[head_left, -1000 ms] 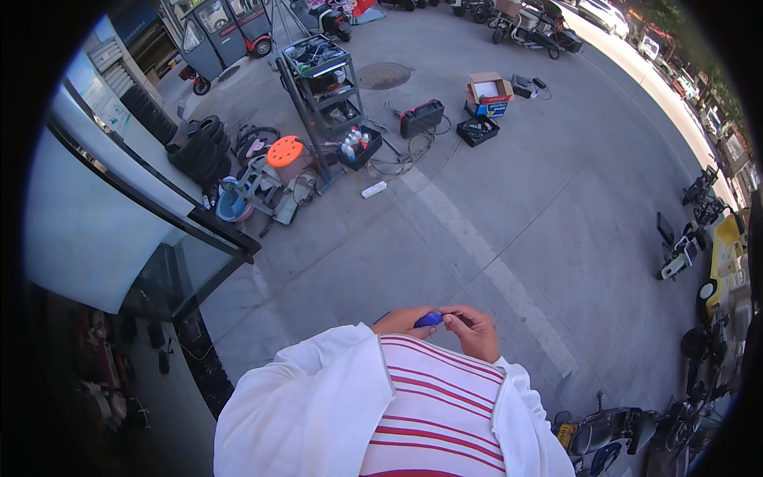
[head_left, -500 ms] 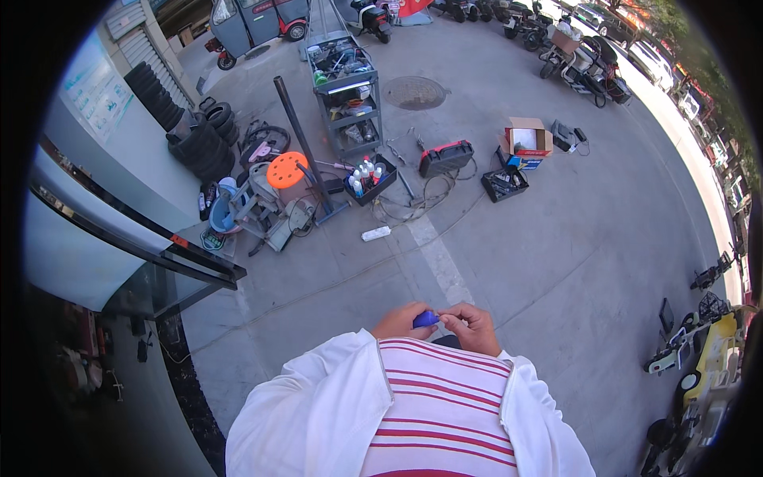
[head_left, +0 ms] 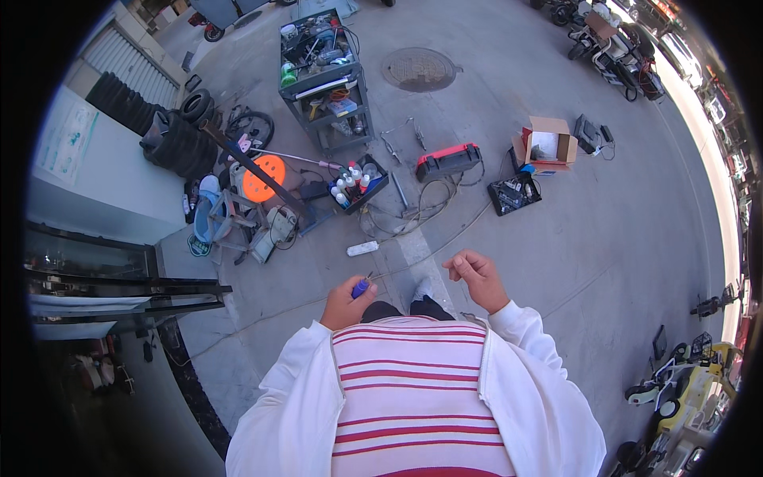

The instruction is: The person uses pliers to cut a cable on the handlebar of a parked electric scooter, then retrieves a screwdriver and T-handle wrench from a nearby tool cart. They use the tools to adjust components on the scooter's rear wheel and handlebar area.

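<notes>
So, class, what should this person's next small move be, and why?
Perhaps a short step toward the tool cart: the left hand's grip holds the blue tool, one white shoe shows out front, and the cart stands ahead to the left.

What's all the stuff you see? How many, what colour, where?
Blue thing: 1, blue, in left hand
Tool cart: 1, dark grey, upper left
Clutter: uncountable, mixed, on cart
Manhole cover: 1, grey-brown, right of cart
Bottles: several, mostly white, in black crate
Hard case: 1, black and red, right of crate
Carton: 1, brown, upper right
Tray: 1, black, below carton
Stool: 1, orange, left
Tyres: several, black, far left
Bar: 1, white, ground below crate
Two-wheelers: several, mixed colours, right side
Shoe: 1, white, centre
Shirt: 1, red-striped, bottom
Jacket: 1, white, over shirt
Left hand: 1, bare, left of shoe
Right hand: 1, bare, right of shoe
</notes>
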Motion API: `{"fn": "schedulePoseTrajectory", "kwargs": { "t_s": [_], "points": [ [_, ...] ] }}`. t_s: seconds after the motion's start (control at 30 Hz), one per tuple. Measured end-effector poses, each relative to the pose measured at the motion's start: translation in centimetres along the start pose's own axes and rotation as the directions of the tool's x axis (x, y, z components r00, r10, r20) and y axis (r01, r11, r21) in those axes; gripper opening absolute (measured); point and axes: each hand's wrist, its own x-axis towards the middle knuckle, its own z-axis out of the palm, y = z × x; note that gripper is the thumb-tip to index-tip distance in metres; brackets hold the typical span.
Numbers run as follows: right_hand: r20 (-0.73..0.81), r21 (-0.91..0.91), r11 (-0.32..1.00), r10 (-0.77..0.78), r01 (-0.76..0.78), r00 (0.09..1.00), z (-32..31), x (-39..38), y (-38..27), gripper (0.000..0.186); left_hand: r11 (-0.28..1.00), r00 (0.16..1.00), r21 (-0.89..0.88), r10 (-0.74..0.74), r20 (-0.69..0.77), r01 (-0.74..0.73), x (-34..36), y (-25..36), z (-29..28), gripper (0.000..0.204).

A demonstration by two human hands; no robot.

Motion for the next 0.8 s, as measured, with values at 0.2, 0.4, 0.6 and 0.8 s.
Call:
{"fn": "schedulePoseTrajectory", "kwargs": {
  "t_s": [0.2,0.4,0.6,0.8],
  "points": [
    [0.867,0.016,0.896,0.208,-0.444,0.452,-8.5,16.4,-6.7,0.061,0.816,0.965,-0.52,-0.175,0.193,0.252,6.8,4.5,-10.7,0.025],
    [0.843,-0.259,0.879,0.408,-0.4,0.351,-9.7,31.7,-8.0,0.016,0.74,0.948,-0.604,-0.152,0.281,0.298,15.0,4.8,-15.8,0.026],
    [0.902,0.034,0.968,0.078,-0.249,0.425,-4.6,46.0,-13.4,0.016,0.816,0.881,-0.428,-0.192,0.433,0.388,25.1,7.0,-22.6,0.021],
    [0.814,-0.07,0.98,0.165,-0.188,0.557,-2.0,61.5,-17.6,0.021,0.746,0.992,-0.657,-0.119,0.033,0.111,31.0,6.7,-27.1,0.022]
  ]
}}
